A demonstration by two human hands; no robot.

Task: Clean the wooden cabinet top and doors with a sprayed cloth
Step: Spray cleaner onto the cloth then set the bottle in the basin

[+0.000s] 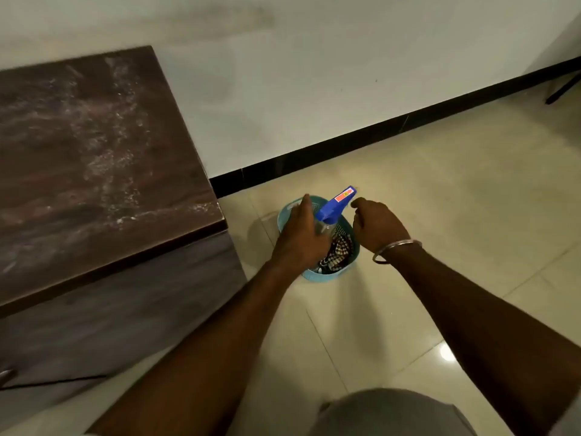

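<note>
A dark wooden cabinet [94,146] fills the left side, its top streaked with pale dust. On the floor to its right sits a small teal basket [320,276]. My left hand [301,237] grips a clear spray bottle with a blue trigger head [338,204] over the basket. A patterned dark cloth [338,251] lies inside the basket, partly hidden by the hand. My right hand [377,226], with a metal bangle on the wrist, hovers at the basket's right rim, fingers curled near the nozzle, holding nothing that I can see.
Beige floor tiles [440,215] spread to the right. A white wall with a black skirting strip [377,130] runs behind the basket. A dark furniture leg [562,89] shows at the far right edge.
</note>
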